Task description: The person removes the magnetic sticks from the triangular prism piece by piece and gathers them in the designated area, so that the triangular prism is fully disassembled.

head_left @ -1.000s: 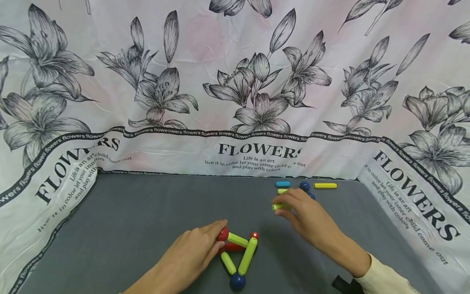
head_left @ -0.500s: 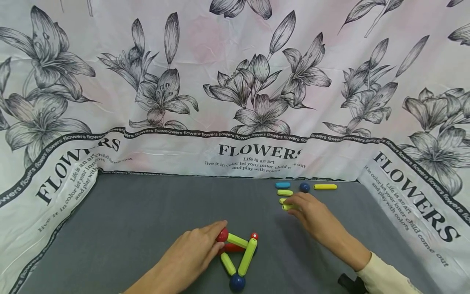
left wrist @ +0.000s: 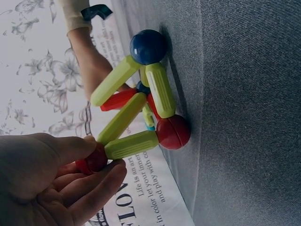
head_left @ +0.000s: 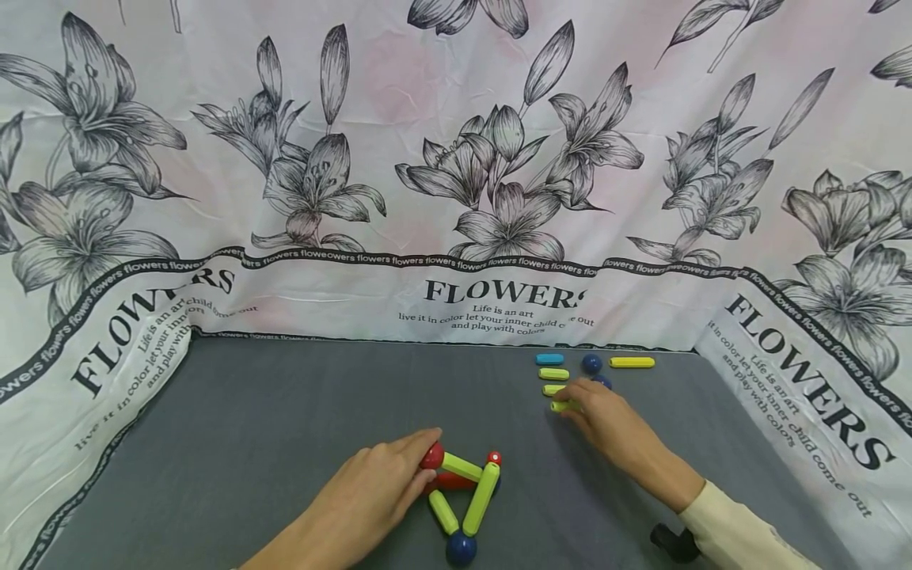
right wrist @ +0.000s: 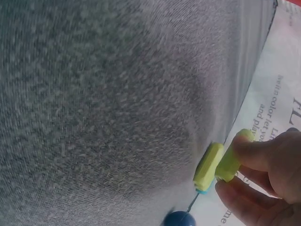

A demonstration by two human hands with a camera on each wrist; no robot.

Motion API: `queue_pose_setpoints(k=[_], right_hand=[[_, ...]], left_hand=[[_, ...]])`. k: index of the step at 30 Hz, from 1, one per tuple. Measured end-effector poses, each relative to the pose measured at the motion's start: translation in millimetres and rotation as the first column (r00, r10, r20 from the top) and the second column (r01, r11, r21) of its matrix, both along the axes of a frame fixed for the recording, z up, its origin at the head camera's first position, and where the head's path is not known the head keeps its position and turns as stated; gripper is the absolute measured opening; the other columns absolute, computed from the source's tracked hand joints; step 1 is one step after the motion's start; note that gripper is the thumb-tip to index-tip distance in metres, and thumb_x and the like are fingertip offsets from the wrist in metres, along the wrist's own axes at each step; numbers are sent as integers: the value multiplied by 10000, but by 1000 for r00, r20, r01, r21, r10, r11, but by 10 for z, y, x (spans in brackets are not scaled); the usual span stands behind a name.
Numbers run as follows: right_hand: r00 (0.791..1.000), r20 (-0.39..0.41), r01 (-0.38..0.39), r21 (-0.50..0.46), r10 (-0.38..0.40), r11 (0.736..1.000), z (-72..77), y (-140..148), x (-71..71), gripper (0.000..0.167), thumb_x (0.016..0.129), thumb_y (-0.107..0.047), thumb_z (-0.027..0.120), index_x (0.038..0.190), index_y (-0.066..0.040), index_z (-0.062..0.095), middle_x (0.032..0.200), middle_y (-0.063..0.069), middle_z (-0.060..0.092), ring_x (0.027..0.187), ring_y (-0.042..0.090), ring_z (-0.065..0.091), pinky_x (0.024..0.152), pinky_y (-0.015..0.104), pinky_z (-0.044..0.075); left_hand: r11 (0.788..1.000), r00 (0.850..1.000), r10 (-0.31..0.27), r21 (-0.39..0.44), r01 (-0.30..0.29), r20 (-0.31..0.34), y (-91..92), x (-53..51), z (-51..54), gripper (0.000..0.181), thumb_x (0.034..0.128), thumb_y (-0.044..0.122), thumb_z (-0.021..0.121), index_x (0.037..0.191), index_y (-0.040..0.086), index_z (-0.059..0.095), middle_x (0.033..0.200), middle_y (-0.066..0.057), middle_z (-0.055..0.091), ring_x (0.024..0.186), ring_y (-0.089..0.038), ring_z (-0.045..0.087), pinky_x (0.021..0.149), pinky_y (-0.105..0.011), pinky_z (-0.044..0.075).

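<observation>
My left hand (head_left: 366,487) pinches a red ball (left wrist: 95,159) at the top corner of a frame of magnetic rods and balls. Yellow-green rods (left wrist: 131,144) run from that ball to a lower red ball (left wrist: 173,133) and inward to the frame. A large blue ball (head_left: 461,548) sits at the near corner, and a red rod (head_left: 452,480) lies behind. To the right, my right hand (head_left: 616,431) holds a short yellow-green magnetic rod (right wrist: 230,160) between thumb and fingers. Beside it, another yellow-green rod (right wrist: 208,167) lies on the cloth.
Near the back edge of the grey cloth (head_left: 321,404) lie a blue rod (head_left: 549,359), a yellow-green rod (head_left: 553,374), a longer yellow rod (head_left: 632,362) and a blue ball (head_left: 591,363). A second blue ball (head_left: 602,381) is partly hidden by my right hand. Flower-printed fabric (head_left: 342,293) rises behind.
My right hand, with the yellow-green rod, has shifted a little right and slightly nearer, uncovering the rods behind. My left hand and the frame stay in place.
</observation>
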State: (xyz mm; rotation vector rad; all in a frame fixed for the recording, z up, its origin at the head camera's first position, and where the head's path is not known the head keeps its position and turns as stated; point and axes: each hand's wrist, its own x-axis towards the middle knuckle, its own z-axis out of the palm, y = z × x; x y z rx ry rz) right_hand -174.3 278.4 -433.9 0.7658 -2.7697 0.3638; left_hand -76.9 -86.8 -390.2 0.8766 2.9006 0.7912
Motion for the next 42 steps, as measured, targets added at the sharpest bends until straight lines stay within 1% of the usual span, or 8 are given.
queue_pose_setpoints(k=[6, 12, 15, 21, 24, 29, 38, 42], right_hand=[[1000, 13, 8, 27, -8, 1000, -42, -9, -43, 274, 858, 10, 866, 1098, -88, 776, 1079, 11, 730, 997, 181, 711, 839, 389, 605], [1000, 10, -11, 32, 11, 999, -98, -1, -76, 255, 854, 13, 868, 1073, -83, 779, 1062, 4, 724, 989, 175, 711, 828, 378, 607], [1000, 13, -20, 31, 19, 999, -114, 3, -85, 250, 855, 15, 867, 1066, -85, 780, 1058, 1, 723, 982, 168, 709, 824, 373, 606], [999, 25, -21, 41, 20, 999, -133, 10, -92, 250, 855, 6, 870, 1065, -102, 787, 1051, -12, 718, 970, 149, 704, 812, 361, 605], [999, 36, -13, 52, 11, 999, -149, 14, -94, 249, 861, -8, 869, 1071, -117, 789, 1054, -23, 713, 970, 137, 701, 813, 362, 603], [999, 42, 5, 69, -8, 998, -170, 17, -89, 246, 872, -34, 867, 1078, -145, 790, 1063, -40, 711, 973, 120, 699, 810, 368, 603], [1000, 14, 22, 88, -24, 996, -172, 26, -91, 255, 863, -62, 883, 1074, -173, 792, 1062, -52, 715, 940, 134, 714, 765, 383, 601], [1000, 13, 23, 97, -24, 995, -163, 23, -93, 257, 856, -63, 888, 1070, -173, 795, 1066, -44, 721, 943, 141, 712, 778, 389, 603]], left_hand=[[1000, 1000, -1, 4, 1, 2, -5, 1, 1, 438, 1040, 209, 710, 1441, 62, 608, 1377, -58, 693, 1080, -192, 742, 867, -401, 617], [1000, 1000, 5, 10, -5, -10, -4, 22, 9, 426, 1042, 213, 708, 1428, 59, 614, 1362, -34, 696, 1027, -159, 740, 855, -394, 619], [1000, 1000, 6, 8, -6, -5, -3, 24, 12, 425, 1041, 216, 711, 1426, 66, 614, 1355, -26, 697, 1007, -150, 738, 842, -390, 620], [1000, 1000, 6, -2, -6, 25, 3, 5, 10, 446, 1038, 221, 713, 1447, 76, 607, 1391, -52, 687, 1093, -196, 740, 882, -414, 614], [1000, 1000, 9, 0, -9, 14, 6, 10, 14, 446, 1037, 214, 715, 1446, 72, 608, 1393, -56, 686, 1105, -205, 740, 887, -416, 613], [1000, 1000, 8, 7, -8, -14, 5, 28, 17, 423, 1037, 203, 715, 1423, 61, 615, 1362, -38, 696, 1049, -171, 740, 865, -401, 617], [1000, 1000, 3, 11, -3, -9, 8, 27, 18, 432, 1040, 209, 710, 1430, 50, 617, 1383, -56, 690, 1108, -199, 738, 898, -411, 612], [1000, 1000, 7, 10, -7, 0, 7, 22, 15, 435, 1039, 210, 712, 1435, 58, 617, 1386, -55, 689, 1115, -201, 736, 900, -414, 611]])
